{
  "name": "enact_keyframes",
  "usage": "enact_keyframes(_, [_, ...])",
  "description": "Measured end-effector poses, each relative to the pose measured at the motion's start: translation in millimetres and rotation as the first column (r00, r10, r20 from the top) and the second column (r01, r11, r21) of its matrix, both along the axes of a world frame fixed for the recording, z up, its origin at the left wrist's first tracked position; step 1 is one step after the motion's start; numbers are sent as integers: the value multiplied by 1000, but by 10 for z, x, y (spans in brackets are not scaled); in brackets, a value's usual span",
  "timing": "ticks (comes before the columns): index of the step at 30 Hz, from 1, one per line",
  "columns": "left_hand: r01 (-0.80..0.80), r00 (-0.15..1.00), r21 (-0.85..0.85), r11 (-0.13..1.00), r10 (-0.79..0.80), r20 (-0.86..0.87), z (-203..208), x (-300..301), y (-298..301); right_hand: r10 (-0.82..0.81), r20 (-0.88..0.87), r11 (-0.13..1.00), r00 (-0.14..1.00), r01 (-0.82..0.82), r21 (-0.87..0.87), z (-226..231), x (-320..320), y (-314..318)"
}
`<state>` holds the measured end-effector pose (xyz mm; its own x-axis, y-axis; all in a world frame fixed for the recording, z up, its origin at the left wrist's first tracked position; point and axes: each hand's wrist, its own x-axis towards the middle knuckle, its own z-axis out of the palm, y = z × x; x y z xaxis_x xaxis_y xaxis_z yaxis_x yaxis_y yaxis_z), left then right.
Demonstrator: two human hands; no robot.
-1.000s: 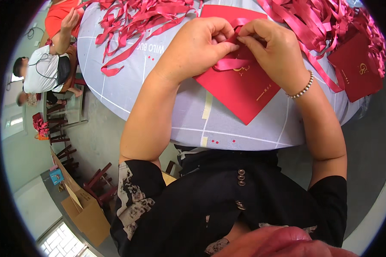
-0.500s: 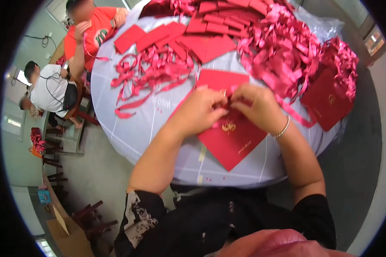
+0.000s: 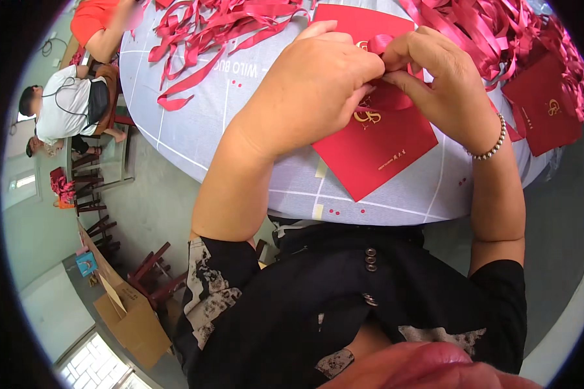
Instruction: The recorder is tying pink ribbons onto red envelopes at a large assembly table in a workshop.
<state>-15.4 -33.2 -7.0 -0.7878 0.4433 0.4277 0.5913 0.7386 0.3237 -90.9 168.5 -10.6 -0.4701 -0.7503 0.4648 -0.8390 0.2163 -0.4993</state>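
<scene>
A flat red paper gift bag [image 3: 377,159] with gold printing lies on the round table, one corner toward me. Above it, my left hand [image 3: 324,87] and my right hand [image 3: 446,87] meet, fingertips pinched together on a red ribbon [image 3: 396,100]. Part of the ribbon loops up between the hands and part hangs across the bag's gold emblem. The fingers hide where the ribbon is gripped and whether it is knotted. A beaded bracelet [image 3: 493,144] circles my right wrist.
Loose ribbons [image 3: 220,29] lie at the far left, and a larger ribbon heap [image 3: 467,32] at the far right. Another red bag [image 3: 544,107] rests by the right edge. Left of the table are a seated person in white [image 3: 71,107], stools and a cardboard box [image 3: 133,324].
My fingertips have come together on the ribbon, which now shows as a loop and a hanging band. The view has shifted, so the table sits higher and the hands look larger.
</scene>
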Motion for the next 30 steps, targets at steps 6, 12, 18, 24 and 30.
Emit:
enact_keyframes(6, [-220, 963, -71, 973, 228, 142, -50, 120, 114, -36, 21, 998, 999, 35, 58, -5, 55, 36])
enact_keyframes(12, [76, 994, -192, 978, -58, 96, -46, 259, 265, 16, 735, 949, 678, -241, 201, 69, -1, 301])
enact_keyframes(18, [100, 993, -115, 988, -107, -57, -127, 308, 309, -96, 830, 923, 549, -263, 281, 22, -71, 259])
enact_keyframes(24, [173, 978, -91, 981, -182, -107, -62, 181, 320, 3, 872, 941, 489, -296, 163, -105, -139, 218])
enact_keyframes(30, [173, 973, 180, 968, -197, 124, 16, 65, 48, 24, 692, 998, 722, -53, 21, -264, -246, 52])
